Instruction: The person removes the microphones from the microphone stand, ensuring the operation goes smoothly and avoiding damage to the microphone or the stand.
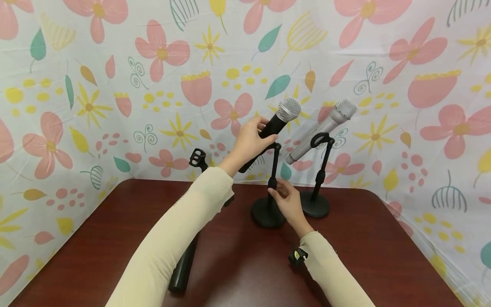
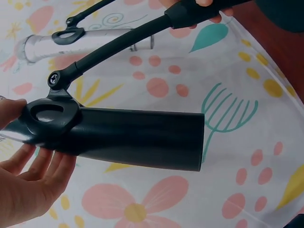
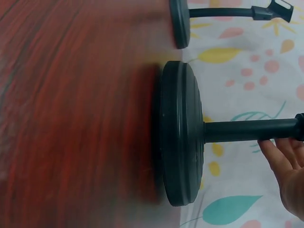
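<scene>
My left hand point(image 1: 251, 138) grips a black microphone point(image 1: 274, 125) with a silver mesh head. The microphone tilts up to the right and sits in the ring clip point(image 2: 52, 116) of the middle stand, fingers and thumb around the clip end in the left wrist view. With its thumb and fingers, my right hand point(image 1: 285, 198) holds the pole of that black stand point(image 1: 267, 212) near its collar. In the right wrist view the stand's round base point(image 3: 183, 135) rests on the table, my right fingers point(image 3: 275, 159) against the pole.
A silver microphone point(image 1: 320, 132) leans in the right-hand stand point(image 1: 315, 204), close by. On the left, another stand's clip point(image 1: 198, 158) holds nothing; my left sleeve hides most of that stand. A black cylindrical handle point(image 1: 184, 268) lies on the brown table point(image 1: 238, 273). Flowered cloth hangs behind.
</scene>
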`<control>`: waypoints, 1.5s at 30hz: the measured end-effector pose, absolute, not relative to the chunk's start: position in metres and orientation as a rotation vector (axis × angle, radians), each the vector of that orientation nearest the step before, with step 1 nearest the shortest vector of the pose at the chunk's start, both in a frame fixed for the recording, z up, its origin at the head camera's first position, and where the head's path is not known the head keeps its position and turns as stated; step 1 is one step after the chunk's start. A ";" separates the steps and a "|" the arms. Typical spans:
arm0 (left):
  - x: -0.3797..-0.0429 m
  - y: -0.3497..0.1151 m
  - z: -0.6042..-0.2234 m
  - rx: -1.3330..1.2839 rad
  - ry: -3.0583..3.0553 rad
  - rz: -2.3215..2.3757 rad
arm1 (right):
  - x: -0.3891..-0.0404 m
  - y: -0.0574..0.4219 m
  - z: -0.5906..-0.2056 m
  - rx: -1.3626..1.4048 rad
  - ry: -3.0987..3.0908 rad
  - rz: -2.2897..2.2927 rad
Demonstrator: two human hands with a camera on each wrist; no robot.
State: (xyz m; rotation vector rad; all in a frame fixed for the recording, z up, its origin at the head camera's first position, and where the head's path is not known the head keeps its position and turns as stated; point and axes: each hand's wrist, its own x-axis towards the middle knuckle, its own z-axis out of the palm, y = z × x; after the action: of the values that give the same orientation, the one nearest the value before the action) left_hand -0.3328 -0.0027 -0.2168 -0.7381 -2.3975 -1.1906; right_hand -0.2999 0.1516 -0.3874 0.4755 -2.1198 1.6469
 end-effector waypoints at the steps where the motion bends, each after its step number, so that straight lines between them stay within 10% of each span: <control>1: -0.332 -0.004 -0.216 -0.734 -2.394 -1.193 | -0.300 0.151 -0.387 0.483 -2.112 1.649; 45: -0.325 -0.038 -0.207 -0.559 -2.209 -1.295 | -0.309 0.134 -0.380 0.528 -2.147 1.445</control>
State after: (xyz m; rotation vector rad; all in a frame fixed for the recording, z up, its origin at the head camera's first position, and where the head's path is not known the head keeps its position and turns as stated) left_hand -0.3250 -0.0379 -0.2066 -0.5592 -2.2085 -1.2952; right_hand -0.3089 0.1345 -0.3802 0.5277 -2.1469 1.4455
